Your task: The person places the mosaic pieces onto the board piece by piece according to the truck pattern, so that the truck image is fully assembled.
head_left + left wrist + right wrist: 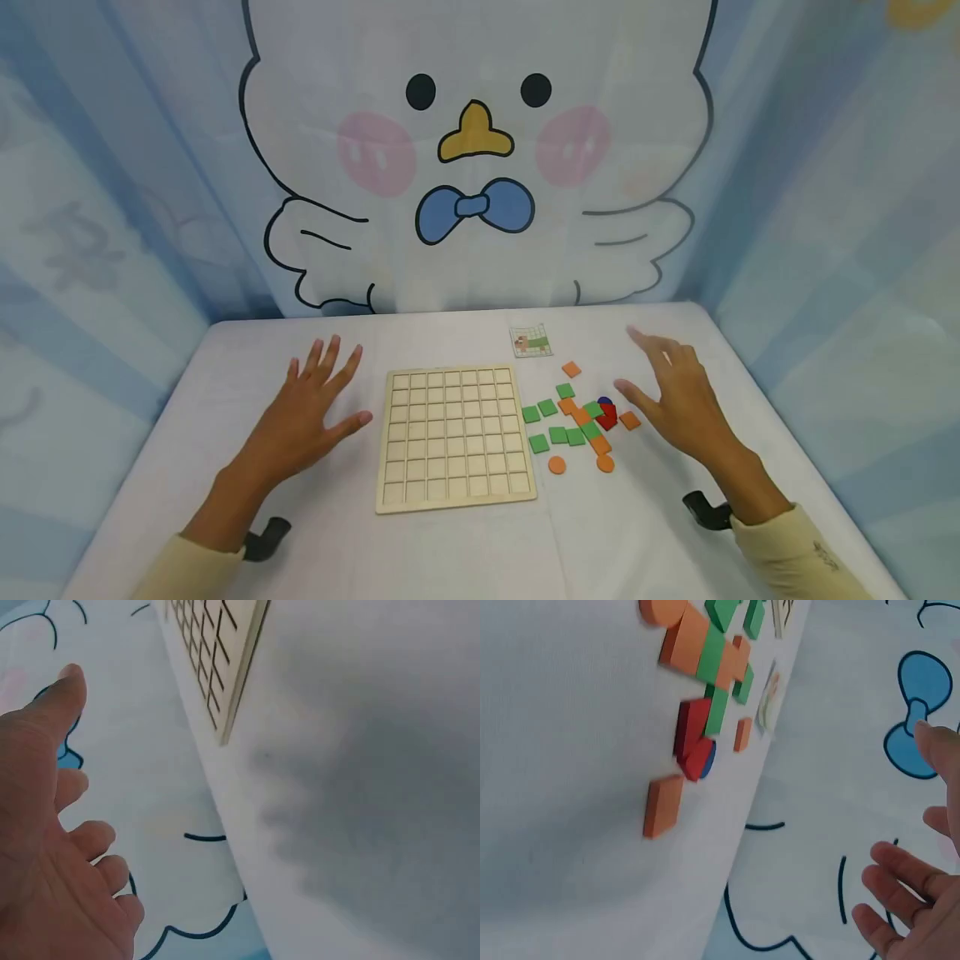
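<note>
A pale wooden grid board [455, 442] lies flat on the white table, its square cells bare. My left hand [303, 421] hovers to its left with fingers spread, holding nothing; its shadow falls on the cloth in the left wrist view. On the other side, my right hand [678, 400] is raised with fingers apart, beside a loose group of small tiles. Green squares [558, 435], orange squares [601, 445] and two orange discs [557, 465] lie there, some overlapping. Red pieces [693, 727] sit near a blue piece [709, 760], which is partly covered.
A small picture card [531, 341] lies behind the board, showing a grid with a coloured figure. Beyond the table's far edge hangs a curtain [472, 275] with a cartoon bird, and blue curtains enclose both sides. Black wrist mounts [267, 539] sit at both wrists.
</note>
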Demonstrator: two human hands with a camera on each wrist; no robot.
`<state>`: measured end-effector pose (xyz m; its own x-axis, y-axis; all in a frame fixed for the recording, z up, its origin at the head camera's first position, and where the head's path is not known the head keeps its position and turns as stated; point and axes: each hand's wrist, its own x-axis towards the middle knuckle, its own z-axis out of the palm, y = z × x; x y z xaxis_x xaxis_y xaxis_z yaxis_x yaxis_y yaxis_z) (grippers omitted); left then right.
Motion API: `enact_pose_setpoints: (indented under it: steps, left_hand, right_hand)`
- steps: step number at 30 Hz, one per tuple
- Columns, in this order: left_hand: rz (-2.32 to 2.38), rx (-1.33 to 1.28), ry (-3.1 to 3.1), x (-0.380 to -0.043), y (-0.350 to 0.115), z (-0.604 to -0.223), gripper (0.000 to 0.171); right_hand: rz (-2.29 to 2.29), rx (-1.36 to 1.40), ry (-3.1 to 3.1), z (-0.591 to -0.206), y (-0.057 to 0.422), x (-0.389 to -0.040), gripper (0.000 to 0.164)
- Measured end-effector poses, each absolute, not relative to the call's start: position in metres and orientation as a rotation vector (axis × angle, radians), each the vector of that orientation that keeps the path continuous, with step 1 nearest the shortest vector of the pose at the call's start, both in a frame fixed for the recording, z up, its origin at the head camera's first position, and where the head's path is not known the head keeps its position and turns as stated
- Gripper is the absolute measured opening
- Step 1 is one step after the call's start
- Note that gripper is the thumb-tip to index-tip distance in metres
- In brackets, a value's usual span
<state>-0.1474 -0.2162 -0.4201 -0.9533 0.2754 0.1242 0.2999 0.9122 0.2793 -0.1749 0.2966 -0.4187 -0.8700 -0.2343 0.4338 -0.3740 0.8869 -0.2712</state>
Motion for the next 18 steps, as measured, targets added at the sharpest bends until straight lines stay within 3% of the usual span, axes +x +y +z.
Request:
enact_pose_setpoints:
  steps: [7, 18]
  left_hand:
    - [-0.766, -0.543, -3.078, -0.145, -0.203, -0.448, 0.099]
    - [-0.951, -0.659, -3.143, -0.144, -0.204, -0.477, 0.105]
  right_hand:
    - [0.661, 0.458, -2.709, -0.437, 0.263, -0.179, 0.083]
    - [0.770, 0.525, -2.832, -0.459, 0.231, -0.191, 0.059]
